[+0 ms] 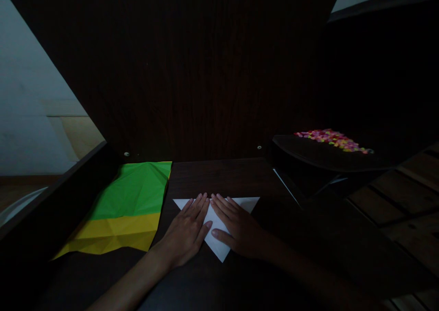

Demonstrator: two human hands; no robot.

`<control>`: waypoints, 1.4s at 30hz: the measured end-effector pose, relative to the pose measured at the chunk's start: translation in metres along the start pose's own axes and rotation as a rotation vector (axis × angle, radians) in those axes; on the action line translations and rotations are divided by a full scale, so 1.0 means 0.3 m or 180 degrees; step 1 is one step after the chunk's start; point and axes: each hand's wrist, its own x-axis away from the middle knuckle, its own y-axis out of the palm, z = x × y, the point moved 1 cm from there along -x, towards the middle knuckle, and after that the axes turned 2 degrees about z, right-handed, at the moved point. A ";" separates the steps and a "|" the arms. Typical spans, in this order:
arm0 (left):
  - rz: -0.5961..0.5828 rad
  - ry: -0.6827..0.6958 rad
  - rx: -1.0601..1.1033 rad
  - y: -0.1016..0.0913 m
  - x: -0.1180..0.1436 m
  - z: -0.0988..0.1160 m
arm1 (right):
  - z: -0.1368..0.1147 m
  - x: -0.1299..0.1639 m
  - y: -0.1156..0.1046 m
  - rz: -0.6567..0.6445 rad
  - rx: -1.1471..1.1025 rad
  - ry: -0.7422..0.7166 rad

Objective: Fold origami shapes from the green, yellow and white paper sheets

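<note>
A white sheet of paper [222, 253], folded into a triangle, lies on the dark wooden surface with its point toward me and its long edge away. My left hand [190, 228] rests flat on its left half, fingers stretched out toward the long edge. On the right half lies my right hand [236, 224], also flat with its fingers extended. The two sets of fingertips come close together at the middle of the long edge. Both hands cover much of the paper, while its two side corners and near point show.
Creased green and yellow paper [128, 196] lies to the left, beside a low dark side board [58, 196]. A dark upright panel [192, 73] rises behind. On a rounded shelf [308, 158] at right sits a pile of small pink, red and yellow pieces [332, 139].
</note>
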 end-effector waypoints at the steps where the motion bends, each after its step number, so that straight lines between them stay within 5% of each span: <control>1: 0.0040 -0.0008 -0.0011 0.002 0.002 -0.002 | 0.002 0.001 0.000 -0.0004 -0.0002 0.0011; 15: 0.0120 -0.0140 -0.0254 0.006 0.014 -0.012 | 0.036 0.015 -0.005 -0.0110 0.0091 0.0184; 28: -0.0017 -0.0502 -0.0298 0.006 0.014 -0.013 | 0.207 0.044 -0.052 -0.0076 0.0301 0.0713; 42: 0.0411 -0.0934 -0.0470 0.045 0.037 -0.045 | 0.320 0.081 -0.055 -0.0005 0.0545 0.1353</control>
